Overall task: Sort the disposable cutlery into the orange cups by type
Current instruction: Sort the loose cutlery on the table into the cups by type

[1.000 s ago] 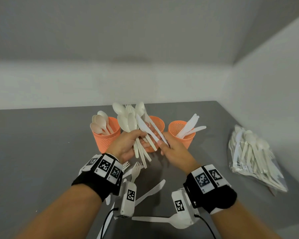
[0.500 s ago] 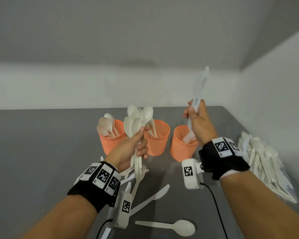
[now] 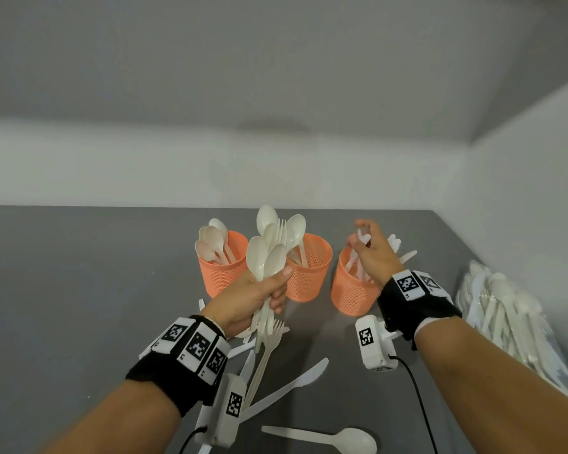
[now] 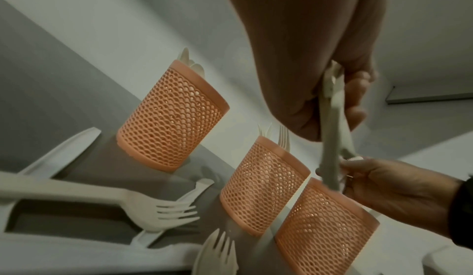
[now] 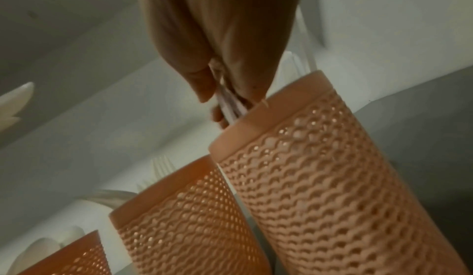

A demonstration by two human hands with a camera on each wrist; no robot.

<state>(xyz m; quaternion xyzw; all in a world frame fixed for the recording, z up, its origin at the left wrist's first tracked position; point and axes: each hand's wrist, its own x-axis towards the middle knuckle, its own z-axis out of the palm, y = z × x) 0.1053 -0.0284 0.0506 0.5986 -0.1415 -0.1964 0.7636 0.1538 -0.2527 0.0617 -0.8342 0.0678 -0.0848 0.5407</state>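
Observation:
Three orange mesh cups stand in a row on the grey table. The left cup [image 3: 223, 273] holds spoons, the middle cup [image 3: 309, 273] forks, the right cup [image 3: 351, 290] knives. My left hand [image 3: 253, 299] grips a bundle of spoons with a fork [image 3: 269, 253] upright in front of the left and middle cups. My right hand [image 3: 371, 250] sits over the right cup's mouth. In the right wrist view its fingertips [image 5: 204, 89] pinch white knives [image 5: 230, 107] just at the rim of the right cup [image 5: 320, 168].
Loose cutlery lies on the table near me: a knife [image 3: 292, 385], a spoon [image 3: 341, 439], a fork [image 3: 269, 342]. A clear bag of cutlery [image 3: 505, 319] lies at the right, against the wall. The table's left half is bare grey.
My right hand pulled knives out of the bundle, lifted them high, then came down to the right cup's mouth. My left hand keeps the bundle upright, almost in place.

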